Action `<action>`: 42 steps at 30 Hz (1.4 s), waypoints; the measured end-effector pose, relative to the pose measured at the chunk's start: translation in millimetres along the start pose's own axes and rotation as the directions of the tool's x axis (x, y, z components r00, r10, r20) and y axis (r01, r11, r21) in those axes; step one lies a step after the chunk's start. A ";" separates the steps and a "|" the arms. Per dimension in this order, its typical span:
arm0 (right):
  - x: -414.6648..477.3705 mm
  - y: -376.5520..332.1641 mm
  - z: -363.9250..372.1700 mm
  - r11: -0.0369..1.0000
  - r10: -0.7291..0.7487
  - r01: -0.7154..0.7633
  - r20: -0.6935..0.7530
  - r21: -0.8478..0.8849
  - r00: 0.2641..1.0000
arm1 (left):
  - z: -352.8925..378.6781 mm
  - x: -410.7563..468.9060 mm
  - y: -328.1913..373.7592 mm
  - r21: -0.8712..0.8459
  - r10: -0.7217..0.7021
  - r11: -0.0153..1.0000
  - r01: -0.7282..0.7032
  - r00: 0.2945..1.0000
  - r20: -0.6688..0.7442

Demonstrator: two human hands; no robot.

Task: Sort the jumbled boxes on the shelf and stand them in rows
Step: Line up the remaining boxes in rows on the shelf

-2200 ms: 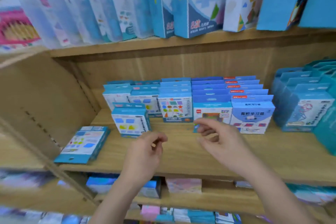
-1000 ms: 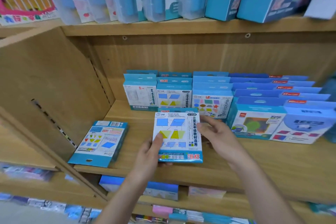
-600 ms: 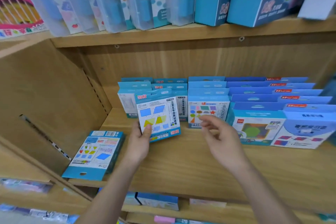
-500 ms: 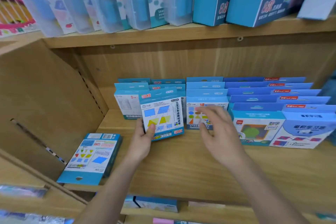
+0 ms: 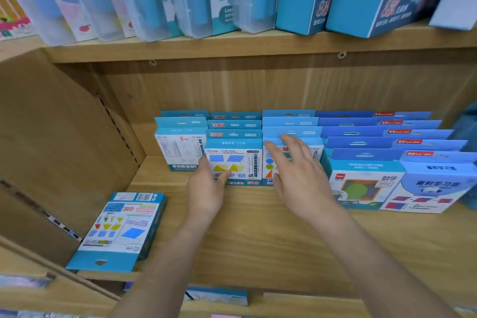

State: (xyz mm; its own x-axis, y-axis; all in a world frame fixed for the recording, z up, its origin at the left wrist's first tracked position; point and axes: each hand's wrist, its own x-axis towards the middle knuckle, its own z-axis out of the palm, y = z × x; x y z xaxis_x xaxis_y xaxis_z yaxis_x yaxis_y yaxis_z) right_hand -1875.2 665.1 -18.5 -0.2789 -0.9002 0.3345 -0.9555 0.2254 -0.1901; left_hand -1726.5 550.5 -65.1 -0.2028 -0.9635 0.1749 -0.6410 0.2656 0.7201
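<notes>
Box (image 5: 233, 162) upright — face forward

Left grip (image 5: 206, 188): back of it toward the camera, thumb laid across the lower front of a box (image 5: 233, 160), fingers at the box's left edge and largely hidden. The box is pinched between them. Wrist straight. Left forearm bare, entering from the bottom edge and running up and slightly right.

Right grip (image 5: 296, 175): palm down, fingers (image 5: 290, 147) straight and slightly spread, reaching forward, clasping nothing. Right forearm bare, entering from the lower right corner and angled up to the left.

The two grips are near each other, not touching.
</notes>
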 end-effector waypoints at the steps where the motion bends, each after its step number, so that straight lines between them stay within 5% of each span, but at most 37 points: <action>1: 0.1 -0.1 -0.7 1.000 0.000 0.000 0.006 -0.005 1.000 | 0.9 -0.1 0.3 0.019 -0.002 1.000 0.002 1.000 -0.013; 9: -1.4 -7.5 -1.5 0.999 0.031 -0.031 -0.052 0.017 0.998 | -3.7 -5.7 2.8 0.077 0.035 0.996 -0.035 0.999 0.002; 14: -12.9 -28.9 2.4 0.945 -0.055 0.118 -0.208 0.306 0.977 | -45.3 -50.9 -9.4 0.165 0.182 0.969 -0.182 0.983 0.011; 19: -34.0 -76.0 21.5 0.826 -0.215 0.152 0.054 0.543 0.975 | -118.1 -105.3 -66.7 0.312 0.204 0.925 -0.218 0.976 0.075; 25: -46.5 -133.2 40.7 0.771 -0.400 0.197 0.221 0.606 0.890 | -168.0 -110.9 -131.2 0.572 0.230 0.768 -0.286 0.958 0.170; 29: -49.1 -163.5 51.8 0.794 -0.435 0.190 0.321 0.578 0.841 | -176.0 -105.7 -139.5 0.594 0.402 0.693 -0.407 0.903 0.150; 32: -46.0 -178.4 62.4 0.816 -0.459 0.260 0.307 0.516 0.834 | -189.6 -101.4 -128.4 0.525 0.490 0.711 -0.467 0.865 0.105; 35: -40.3 -185.1 66.0 0.771 -0.372 0.223 0.137 0.596 0.918 | -207.5 -90.0 -107.8 0.449 0.523 0.758 -0.473 0.852 0.014; 38: -33.2 -187.2 63.7 0.677 -0.244 0.004 0.219 0.736 0.945 | -216.9 -78.7 -90.2 0.186 0.321 0.939 -0.290 0.933 -0.161; 42: -31.2 -186.8 71.1 0.407 -0.149 -0.322 0.409 0.855 0.900 | -208.7 -74.0 -100.0 -0.150 0.059 0.986 -0.075 0.992 -0.110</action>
State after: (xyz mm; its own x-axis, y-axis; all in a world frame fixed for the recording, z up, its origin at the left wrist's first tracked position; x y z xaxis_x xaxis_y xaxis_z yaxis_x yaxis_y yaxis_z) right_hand -1681.2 624.6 -59.0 -0.0699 -0.9964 -0.0485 -0.2172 0.0627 -0.9741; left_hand -1493.0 588.2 -10.0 -0.1574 -0.9441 0.2898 -0.5059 0.3291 0.7974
